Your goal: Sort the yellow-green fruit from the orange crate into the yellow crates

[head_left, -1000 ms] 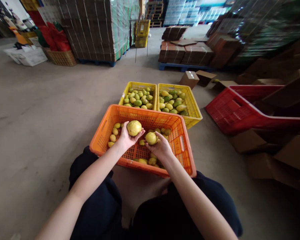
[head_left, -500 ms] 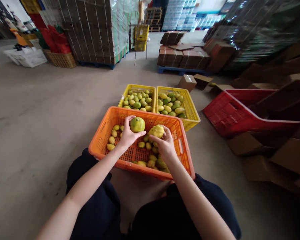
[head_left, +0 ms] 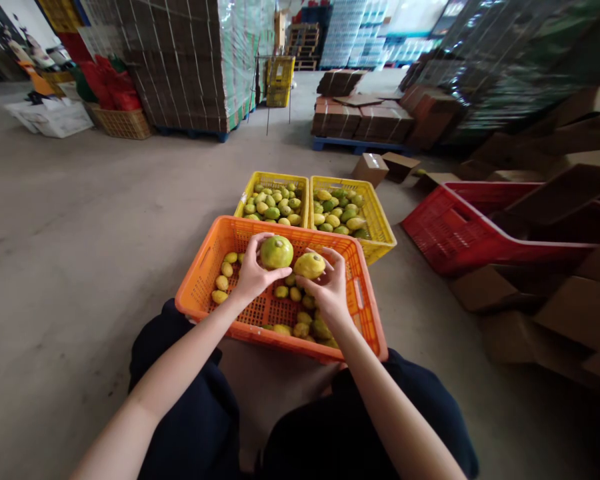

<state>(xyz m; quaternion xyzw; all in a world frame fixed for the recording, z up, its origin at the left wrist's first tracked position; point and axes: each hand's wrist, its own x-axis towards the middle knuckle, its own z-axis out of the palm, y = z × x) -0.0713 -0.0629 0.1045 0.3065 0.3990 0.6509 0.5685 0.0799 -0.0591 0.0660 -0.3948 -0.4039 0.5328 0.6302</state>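
My left hand (head_left: 254, 270) is closed round a large green-yellow lemon (head_left: 277, 252), thumb below and fingers at its left side. Close beside it, my right hand (head_left: 331, 288) holds a knobbly yellow lemon (head_left: 310, 265) between thumb and fingers. Both fruits are held up over an orange crate (head_left: 195, 283), whose near rim lies by my knees. Inside that crate, a few small yellow lemons (head_left: 221, 283) line the left wall. More lemons (head_left: 304, 319) are heaped along its right side, partly hidden by my right hand and forearm.
Two yellow crates of green and yellow lemons, the left one (head_left: 241, 200) and the right one (head_left: 383, 223), stand just beyond the orange crate. To the right are a red crate (head_left: 425, 233) and cardboard boxes (head_left: 485, 287). Farther back, flattened cartons (head_left: 335, 120) lie on a blue pallet.
The right-hand lemon has turned, so its stem end faces me more, and it has dipped slightly. My left hand keeps its hold on the green-yellow lemon. The view has shifted a little.
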